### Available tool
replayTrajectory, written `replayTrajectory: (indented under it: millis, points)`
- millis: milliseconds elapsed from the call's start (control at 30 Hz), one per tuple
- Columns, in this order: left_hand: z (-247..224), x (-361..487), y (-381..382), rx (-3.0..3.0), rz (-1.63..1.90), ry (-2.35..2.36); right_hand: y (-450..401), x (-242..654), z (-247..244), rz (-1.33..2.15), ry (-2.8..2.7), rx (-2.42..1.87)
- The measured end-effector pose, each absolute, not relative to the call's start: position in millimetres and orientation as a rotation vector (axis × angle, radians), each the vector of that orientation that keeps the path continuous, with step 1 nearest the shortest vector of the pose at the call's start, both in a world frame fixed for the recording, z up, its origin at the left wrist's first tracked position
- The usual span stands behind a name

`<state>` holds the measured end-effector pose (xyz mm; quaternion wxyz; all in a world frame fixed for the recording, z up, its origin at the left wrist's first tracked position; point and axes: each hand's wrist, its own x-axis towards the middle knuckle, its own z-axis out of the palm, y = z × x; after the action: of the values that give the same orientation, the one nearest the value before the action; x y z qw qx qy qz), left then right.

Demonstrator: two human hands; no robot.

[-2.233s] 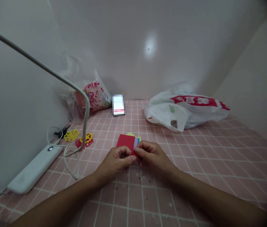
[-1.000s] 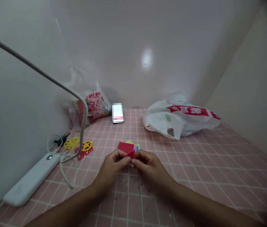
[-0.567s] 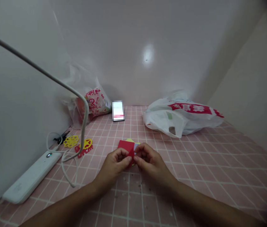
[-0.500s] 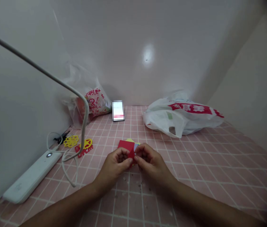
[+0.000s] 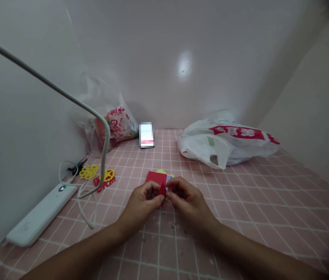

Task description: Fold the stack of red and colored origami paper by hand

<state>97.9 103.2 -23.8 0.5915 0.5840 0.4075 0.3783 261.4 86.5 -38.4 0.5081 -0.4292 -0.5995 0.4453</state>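
Note:
A small red piece [image 5: 162,189], folded to a point at its top, is pinched in my left hand [image 5: 144,198] between thumb and fingers. My right hand [image 5: 186,196] is closed at the piece's right edge, thumb and index finger pressed together on it. Just behind the fingers lies a flat red square [image 5: 156,177] on the pink tiled surface [image 5: 164,155]. Yellow and bluish pieces [image 5: 161,171] show partly from behind that square; my hands hide the rest of them.
A white power strip [image 5: 40,216] with a looping cable [image 5: 104,155] lies at left, near yellow and red cut-out shapes [image 5: 88,172]. Farther back are a bag with red print [image 5: 117,124], a lit phone [image 5: 147,135] and a white plastic bag [image 5: 205,146].
The small red piece between my fingers has turned and now shows a narrower, pointed shape. Both hands stay nearly in place. The view has shifted slightly.

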Motion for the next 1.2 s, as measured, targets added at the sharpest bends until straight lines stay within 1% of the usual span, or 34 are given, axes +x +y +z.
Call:
replayTrajectory:
  millis: [300,567,667,833,1200]
  points:
    - [-29.1,97.4,105.8,1.359,0.849,0.934,87.1,260.8,-37.2,1.022,-1.494,-1.101]
    - [-21.5,95.7,104.6,1.310,0.827,0.894,88.3,264.3,-37.3,0.967,-1.531,-1.085]
    - [-24.3,94.6,104.9,1.301,0.838,0.886,88.4,264.5,-36.2,1.050,-1.483,-1.074]
    - [-26.5,93.7,105.2,1.246,0.817,0.866,89.4,264.0,-35.9,1.286,-1.316,-1.014]
    - [-24.7,92.7,106.7,1.244,0.813,0.864,90.4,262.7,-36.5,1.529,-1.127,-0.976]
